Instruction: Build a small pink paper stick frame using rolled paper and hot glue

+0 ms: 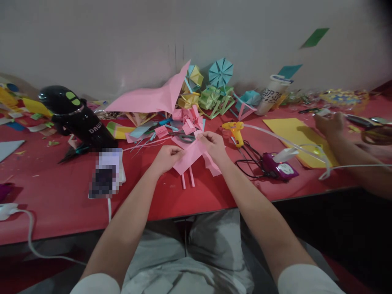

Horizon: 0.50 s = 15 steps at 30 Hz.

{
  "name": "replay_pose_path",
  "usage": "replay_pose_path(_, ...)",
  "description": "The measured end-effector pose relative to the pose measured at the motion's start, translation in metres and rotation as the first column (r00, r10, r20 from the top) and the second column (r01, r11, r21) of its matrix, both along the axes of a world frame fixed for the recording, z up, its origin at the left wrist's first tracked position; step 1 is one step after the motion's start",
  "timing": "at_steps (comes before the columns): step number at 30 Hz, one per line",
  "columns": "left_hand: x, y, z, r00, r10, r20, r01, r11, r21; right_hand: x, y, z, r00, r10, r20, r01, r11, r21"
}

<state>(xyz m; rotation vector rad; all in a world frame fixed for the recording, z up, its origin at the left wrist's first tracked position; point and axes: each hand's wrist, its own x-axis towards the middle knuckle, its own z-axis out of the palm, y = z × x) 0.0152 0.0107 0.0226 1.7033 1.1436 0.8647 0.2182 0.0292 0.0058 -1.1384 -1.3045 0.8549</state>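
Pink paper (189, 158) stretches between the person's two hands, held just above the red table (171, 198) near its front edge, tilted so that its right end sits higher than its left. The left hand (167, 158) has its thumb and fingertips drawn together at the left edge; the right hand (212, 145) pinches the upper right corner, fingers nearly closed, with only the thin paper between them. It looks very light and flexible, stiff enough to keep a crease yet easy to wrinkle or tear, so a gentle hold at the edges or corners should suit it better than a fist around the middle. Being thin, it would probably bend if pushed from one end and lie flatter if kept lightly taut. Two narrow pink sticks (192, 179) protrude below it, pointing towards the person, and another pink piece (213, 165) lies just beside, under the right hand. Beyond sit crumpled pink scraps (190, 116), while a yellow glue gun (235, 131) rests to the right, apart from both hands.
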Motion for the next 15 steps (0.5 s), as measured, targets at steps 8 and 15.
replay_pose_path(8,-0.013,0.006,0.005,0.987,0.064,-0.149,-0.041,0.988,0.150,0.002,-0.002,0.005,0.998,-0.067,-0.007,0.067,0.998,0.004)
replay_pose_path(15,-0.024,0.009,0.007,0.989,0.017,-0.147,0.000,0.994,0.114,0.004,-0.002,0.005,0.995,-0.103,-0.016,0.103,0.995,0.006)
